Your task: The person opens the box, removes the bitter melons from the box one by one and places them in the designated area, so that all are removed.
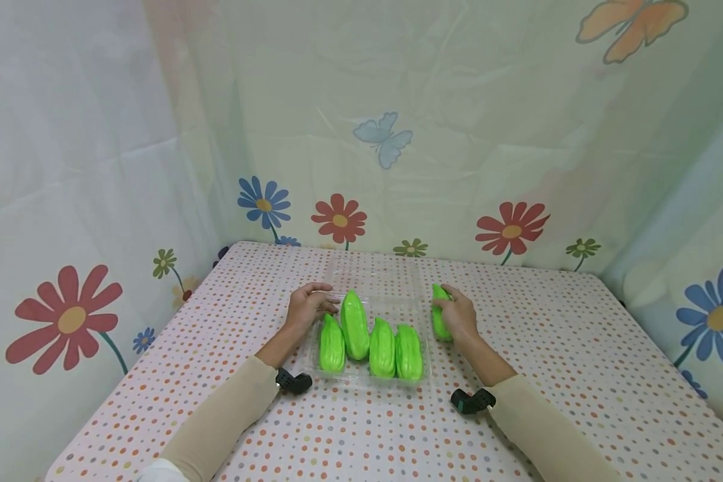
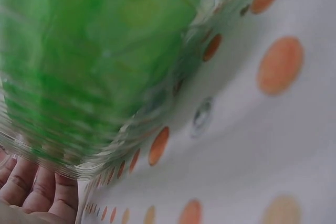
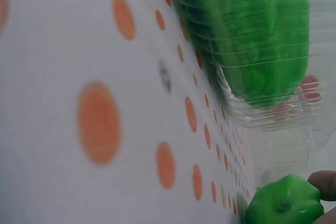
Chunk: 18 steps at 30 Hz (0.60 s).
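My right hand point(image 1: 458, 316) grips a bright green, ridged gourd-like toy point(image 1: 440, 321) at the table, just right of a clear plastic clamshell box point(image 1: 370, 380). Its stem end shows in the right wrist view, with fingertips point(image 3: 324, 183) against its side. Several matching green toys point(image 1: 382, 348) lie lengthwise in the box; the second from the left sits farther back and higher than the others. At the box's left back corner my left hand point(image 1: 306, 306) rests with loosely bent fingers. In the left wrist view those fingers point(image 2: 39, 190) lie beside the ribbed clear wall.
The clear lid point(image 1: 373, 274) is folded back behind the box, flat on the table. A dotted cloth point(image 1: 349, 435) covers the tabletop. Flowered curtains point(image 1: 385, 80) hang close behind and on both sides. A black wrist camera point(image 1: 293, 381) sits under each wrist.
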Tool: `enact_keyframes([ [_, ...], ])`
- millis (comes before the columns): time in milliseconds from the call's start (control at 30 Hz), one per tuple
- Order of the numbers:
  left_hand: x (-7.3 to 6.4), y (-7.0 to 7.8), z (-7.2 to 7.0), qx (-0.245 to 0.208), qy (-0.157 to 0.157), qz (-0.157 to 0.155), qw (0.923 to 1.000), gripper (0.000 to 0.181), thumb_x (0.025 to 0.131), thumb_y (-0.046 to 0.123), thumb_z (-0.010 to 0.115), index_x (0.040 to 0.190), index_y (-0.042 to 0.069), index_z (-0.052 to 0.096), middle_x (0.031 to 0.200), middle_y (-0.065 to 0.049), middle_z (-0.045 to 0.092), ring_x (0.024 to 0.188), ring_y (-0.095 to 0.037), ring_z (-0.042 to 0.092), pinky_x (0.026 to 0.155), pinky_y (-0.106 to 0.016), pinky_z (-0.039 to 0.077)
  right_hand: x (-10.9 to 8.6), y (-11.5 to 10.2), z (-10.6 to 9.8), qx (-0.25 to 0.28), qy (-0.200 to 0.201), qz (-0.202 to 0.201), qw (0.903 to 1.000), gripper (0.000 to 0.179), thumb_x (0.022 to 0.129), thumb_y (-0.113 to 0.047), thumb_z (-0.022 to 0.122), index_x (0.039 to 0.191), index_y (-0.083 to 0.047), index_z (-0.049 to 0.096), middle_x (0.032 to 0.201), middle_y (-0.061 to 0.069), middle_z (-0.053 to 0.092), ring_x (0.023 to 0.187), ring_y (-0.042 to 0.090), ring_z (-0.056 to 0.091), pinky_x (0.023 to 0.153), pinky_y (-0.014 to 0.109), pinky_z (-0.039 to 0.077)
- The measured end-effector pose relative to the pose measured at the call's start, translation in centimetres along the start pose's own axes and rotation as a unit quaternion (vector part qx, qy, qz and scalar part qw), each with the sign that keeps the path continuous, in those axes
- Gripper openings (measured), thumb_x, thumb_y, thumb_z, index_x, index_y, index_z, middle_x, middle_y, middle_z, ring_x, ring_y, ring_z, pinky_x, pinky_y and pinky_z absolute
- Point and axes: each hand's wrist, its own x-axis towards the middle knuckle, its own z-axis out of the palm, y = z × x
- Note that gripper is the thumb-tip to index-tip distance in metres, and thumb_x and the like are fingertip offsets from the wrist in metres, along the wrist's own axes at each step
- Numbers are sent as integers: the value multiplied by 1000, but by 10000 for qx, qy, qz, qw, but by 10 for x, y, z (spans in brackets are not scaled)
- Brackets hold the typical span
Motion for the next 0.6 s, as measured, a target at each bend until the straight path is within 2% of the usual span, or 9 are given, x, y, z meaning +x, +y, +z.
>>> enact_keyframes([
  [167, 0, 1, 0, 30, -12, -43, 10000, 35, 95, 2, 51, 128, -9, 59, 107, -30, 72, 77, -24, 74, 78, -37, 61, 0, 0, 0, -359, -111, 29, 9993, 61, 101, -19, 48, 159, -8, 32, 159, 25, 34, 118, 34, 46, 87, 38, 41],
  [333, 0, 2, 0, 3, 38, -45, 10000, 35, 94, 1, 51, 126, -9, 60, 104, -28, 73, 75, -22, 73, 74, -34, 61, 1, 0, -2, -609, -295, -6, 9977, 66, 103, -21, 46, 161, -2, 21, 163, 27, 25, 111, 34, 46, 85, 38, 41],
  [500, 0, 0, 0, -20, 22, 14, 10000, 36, 92, 0, 51, 125, -11, 61, 104, -29, 73, 72, -18, 73, 71, -31, 60, 1, 1, -2, -773, -355, 93, 9963, 68, 104, -23, 45, 160, 1, 15, 165, 26, 19, 119, 36, 42, 93, 43, 41],
  [600, -8, 12, 2, 64, -56, -3, 10000, 33, 92, -2, 50, 122, -10, 62, 107, -32, 71, 77, -24, 74, 76, -37, 61, 1, 1, -3, -797, -341, 109, 9962, 69, 103, -24, 45, 160, 1, 16, 165, 27, 19, 116, 36, 42, 89, 41, 41],
])
